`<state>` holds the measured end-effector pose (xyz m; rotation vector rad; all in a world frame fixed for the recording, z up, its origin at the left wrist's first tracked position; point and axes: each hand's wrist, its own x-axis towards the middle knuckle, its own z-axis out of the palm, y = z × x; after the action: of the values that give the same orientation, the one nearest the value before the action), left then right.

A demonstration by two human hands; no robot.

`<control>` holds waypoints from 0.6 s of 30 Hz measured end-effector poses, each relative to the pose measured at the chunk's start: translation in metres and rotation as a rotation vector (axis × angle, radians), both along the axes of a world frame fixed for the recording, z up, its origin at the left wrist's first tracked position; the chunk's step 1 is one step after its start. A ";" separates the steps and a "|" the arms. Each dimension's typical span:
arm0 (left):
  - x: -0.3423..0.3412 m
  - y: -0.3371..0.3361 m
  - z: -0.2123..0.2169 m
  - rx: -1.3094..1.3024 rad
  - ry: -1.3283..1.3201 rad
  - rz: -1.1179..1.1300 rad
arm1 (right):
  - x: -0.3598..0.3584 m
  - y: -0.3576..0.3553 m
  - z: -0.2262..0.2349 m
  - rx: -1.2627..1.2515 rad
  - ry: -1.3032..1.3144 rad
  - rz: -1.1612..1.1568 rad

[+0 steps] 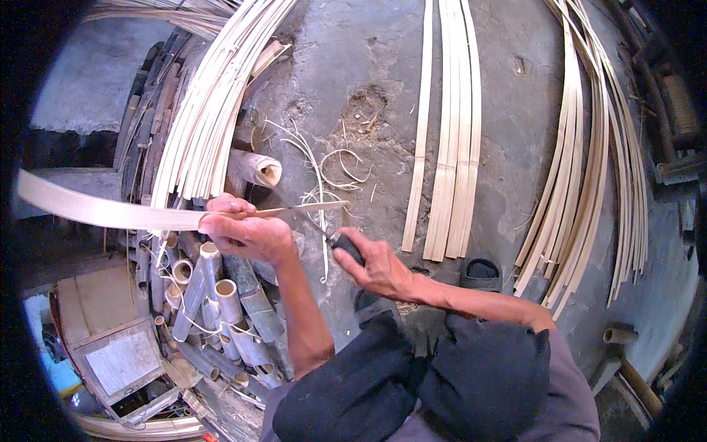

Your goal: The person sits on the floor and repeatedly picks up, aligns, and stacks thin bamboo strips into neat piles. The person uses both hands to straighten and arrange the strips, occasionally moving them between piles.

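Note:
My left hand [247, 230] is closed around a long pale bamboo strip [110, 211], which stretches away to the left and ends in a narrow tip right of the hand. In my right hand [375, 265] is a knife [346, 245], its dark handle wrapped by the fingers. The thin blade points up and left toward the strip's end; whether it touches the strip I cannot tell. Just beyond the hands, curled bamboo shavings [342, 171] lie on the floor. A cut bamboo tube [258, 169] rests above my left hand.
Bundles of split bamboo strips lie at the far left [213, 96] and right [582, 162]. Several flat strips [453, 147] are laid side by side ahead. Bamboo tubes [228, 302] crowd the lower left beside a wooden cabinet [110, 331]. The grey floor [324, 81] is pitted.

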<state>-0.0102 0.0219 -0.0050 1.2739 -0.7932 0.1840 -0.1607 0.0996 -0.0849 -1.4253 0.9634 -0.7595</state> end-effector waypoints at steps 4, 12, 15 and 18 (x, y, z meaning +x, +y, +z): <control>-0.003 0.005 0.004 0.017 0.013 0.044 | -0.006 -0.005 0.005 0.176 -0.029 0.067; 0.004 0.010 0.002 0.023 -0.019 0.060 | -0.012 -0.004 0.001 0.204 0.004 0.107; 0.003 0.012 0.000 0.028 0.002 0.074 | -0.007 -0.002 0.000 0.032 -0.047 0.076; -0.001 0.013 0.002 0.068 0.016 0.115 | -0.010 0.002 -0.021 0.037 0.024 0.041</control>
<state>-0.0112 0.0345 -0.0027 1.3847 -0.7185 0.2410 -0.1703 0.1017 -0.1055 -1.4204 0.9592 -0.6919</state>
